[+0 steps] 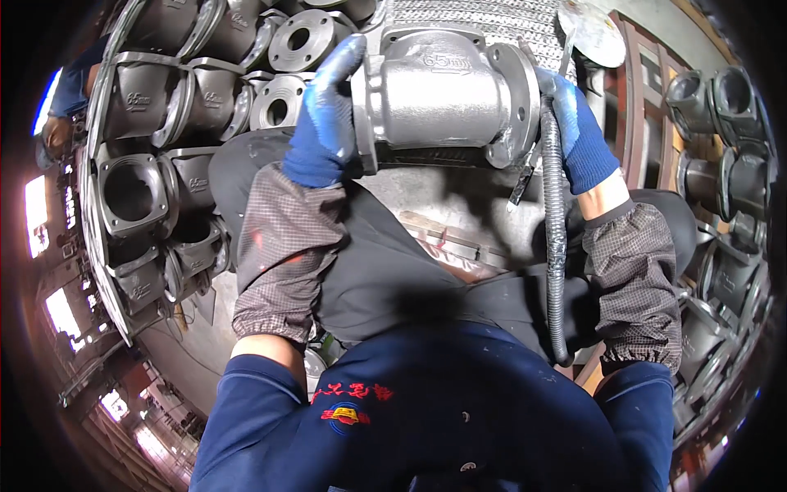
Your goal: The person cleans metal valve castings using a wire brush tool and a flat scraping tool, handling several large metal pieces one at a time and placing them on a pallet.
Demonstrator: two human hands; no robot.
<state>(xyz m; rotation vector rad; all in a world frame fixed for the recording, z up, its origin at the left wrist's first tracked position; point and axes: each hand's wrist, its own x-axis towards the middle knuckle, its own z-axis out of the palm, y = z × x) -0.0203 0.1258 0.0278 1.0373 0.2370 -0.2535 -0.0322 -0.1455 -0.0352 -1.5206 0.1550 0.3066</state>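
A silvery cast-metal valve body (443,90) with a flange at each end lies sideways in front of me, held between my hands. My left hand (324,119), in a blue-coated glove, grips its left flange, the thumb pointing up along it and the other fingers mostly hidden. Against the right flange (516,102) is my right hand (574,123), gloved alike, its fingers partly hidden behind the flange and hose. A grey corrugated hose (555,238) runs down past this hand toward my lap. A slim dark-tipped tool (519,190) shows beside the hose; I cannot tell what holds it.
Many similar grey valve bodies (143,94) are stacked at the left, and more (734,180) stand at the right. Behind the work lies a grey textured surface (500,25) with a stained round disc (592,33). A reddish metal frame (635,98) stands at the right.
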